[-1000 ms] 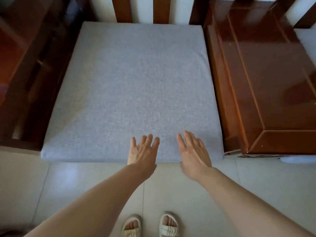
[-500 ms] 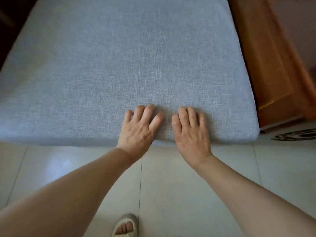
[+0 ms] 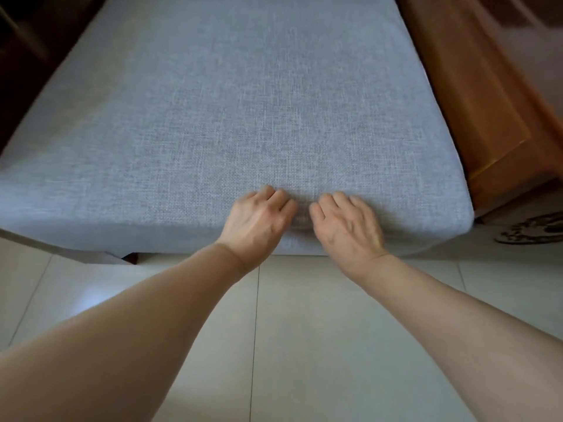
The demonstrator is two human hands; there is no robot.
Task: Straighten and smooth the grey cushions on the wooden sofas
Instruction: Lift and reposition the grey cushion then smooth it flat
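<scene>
Fingers curled since before, left hand (image 3: 259,222) and right hand (image 3: 347,226) apparently gripping grey cushion (image 3: 243,117) front edge

One view only, so no overlap to log. We carry the wide-angle camera on the head, tilted forward and steeply down, standing on the tiled floor (image 3: 320,345) at the front edge of the seat. It faces 12 o'clock across the grey cushion (image 3: 243,102), which fills the upper two thirds of the frame, very near. Our forearms enter from 7 and 5 o'clock and meet near centre, where the left hand (image 3: 257,222) and right hand (image 3: 347,226) sit on the cushion's near edge. Wooden sofa frame (image 3: 475,111) runs along 2 o'clock; dark wood closes off 10 o'clock. Straight edges bow outward toward the frame's borders.
</scene>
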